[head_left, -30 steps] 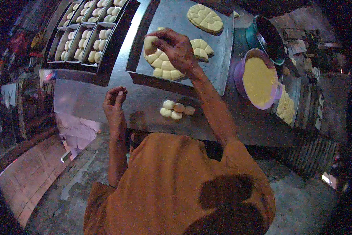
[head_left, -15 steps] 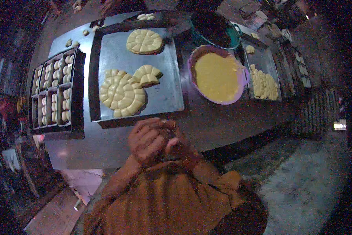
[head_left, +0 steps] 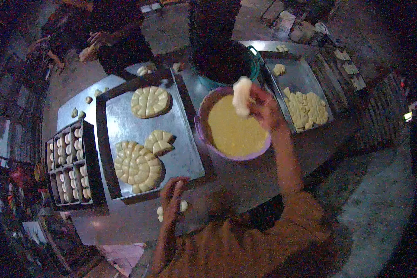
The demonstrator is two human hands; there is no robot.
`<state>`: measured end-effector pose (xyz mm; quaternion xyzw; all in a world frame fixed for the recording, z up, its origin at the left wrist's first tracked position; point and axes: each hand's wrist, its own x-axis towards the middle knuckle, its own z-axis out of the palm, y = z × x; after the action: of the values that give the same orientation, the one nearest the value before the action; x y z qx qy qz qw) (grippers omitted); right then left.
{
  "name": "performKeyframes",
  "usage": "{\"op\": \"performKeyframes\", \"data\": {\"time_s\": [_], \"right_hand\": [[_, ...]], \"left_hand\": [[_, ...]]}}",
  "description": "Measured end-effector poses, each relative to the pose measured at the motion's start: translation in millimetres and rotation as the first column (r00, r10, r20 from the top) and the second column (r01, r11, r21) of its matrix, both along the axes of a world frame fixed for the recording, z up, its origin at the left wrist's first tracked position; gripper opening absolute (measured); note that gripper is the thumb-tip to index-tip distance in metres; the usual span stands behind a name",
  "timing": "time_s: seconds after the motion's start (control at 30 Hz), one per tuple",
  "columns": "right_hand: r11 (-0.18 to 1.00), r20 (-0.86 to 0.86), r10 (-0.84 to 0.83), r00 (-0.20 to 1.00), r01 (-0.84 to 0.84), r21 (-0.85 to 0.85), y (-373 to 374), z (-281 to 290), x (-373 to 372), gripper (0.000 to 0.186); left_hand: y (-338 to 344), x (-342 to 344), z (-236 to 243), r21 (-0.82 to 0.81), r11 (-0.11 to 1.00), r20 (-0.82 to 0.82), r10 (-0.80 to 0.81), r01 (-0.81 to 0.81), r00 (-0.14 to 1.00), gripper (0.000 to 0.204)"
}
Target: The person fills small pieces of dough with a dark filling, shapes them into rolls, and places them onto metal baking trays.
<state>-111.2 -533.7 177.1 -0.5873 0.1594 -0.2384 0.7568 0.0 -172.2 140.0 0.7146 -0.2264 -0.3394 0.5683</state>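
My right hand is raised over the far right side of a purple basin. Its fingers are closed on a pale, elongated piece of dough, somewhat blurred. Inside the basin lies a thick yellow mixture. Near the front edge of a metal tray, my left hand has its fingers stretched out. Small dough pieces show on the table on both sides of it, partly hidden by the hand. On the tray rest a round scored dough, a larger round one and a smaller scored piece touching it.
At left stands a dark divided pan holding dough pieces in its compartments. A second tray with clustered dough lies at right. Behind the basin is a teal tub. A co-worker's hand shows at the far left.
My hands, together before, are now apart; the right has reached out over the basin with a dough piece. Small dough pieces now show by my left hand. The view has shifted.
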Motion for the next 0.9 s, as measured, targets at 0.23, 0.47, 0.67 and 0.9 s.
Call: {"op": "performKeyframes", "data": {"time_s": [0.23,0.47,0.67,0.9], "right_hand": [[0.340,-0.755,-0.003,0.656,-0.709,-0.617,-182,-13,125,0.032],[0.565,-0.962,0.220,0.159,-0.825,-0.007,-212,-98,184,0.041],[0.360,-0.933,0.209,0.294,-0.910,-0.206,-211,-75,169,0.045],[0.441,-0.901,0.249,0.356,-0.870,-0.222,-203,-30,145,0.040]], "left_hand": [[80,11,-16,-0.016,0.815,0.004,0.580,-0.580,0.815,0.021],[120,-4,-44,-0.017,0.746,-0.038,0.665,-0.666,0.746,0.020],[84,-12,-32,0.071,0.724,-0.102,0.689,-0.686,0.717,0.019],[65,3,-20,0.018,0.811,-0.039,0.585,-0.585,0.810,0.022]]}}
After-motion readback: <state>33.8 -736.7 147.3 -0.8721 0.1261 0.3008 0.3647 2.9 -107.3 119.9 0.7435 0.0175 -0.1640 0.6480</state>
